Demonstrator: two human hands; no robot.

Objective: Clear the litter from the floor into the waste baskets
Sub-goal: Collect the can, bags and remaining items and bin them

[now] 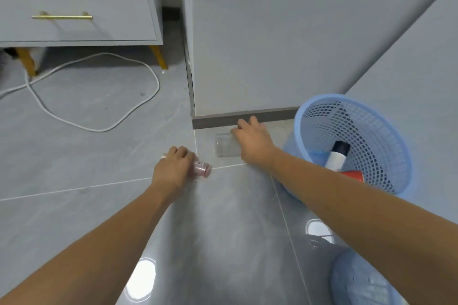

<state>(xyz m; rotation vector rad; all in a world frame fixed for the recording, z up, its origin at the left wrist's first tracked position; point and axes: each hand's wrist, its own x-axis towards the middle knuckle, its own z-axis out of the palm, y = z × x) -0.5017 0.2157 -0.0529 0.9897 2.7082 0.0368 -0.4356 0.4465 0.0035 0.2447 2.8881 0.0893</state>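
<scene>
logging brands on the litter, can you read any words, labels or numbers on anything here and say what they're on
No text is readable.
Small pink bottle gripped by the left hand: label marks too blurred to read.
White bottle with dark cap in the blue mesh plastic basket: no visible print.
Clear plastic item under the right hand: no visible print.

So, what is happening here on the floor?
A person is picking litter off the tiled floor. The left hand grips a small pink bottle lying on the floor. The right hand is on a clear plastic piece by the baseboard; whether it has gripped it cannot be told. A blue basket stands to the right and already holds a white bottle and something red.
</scene>
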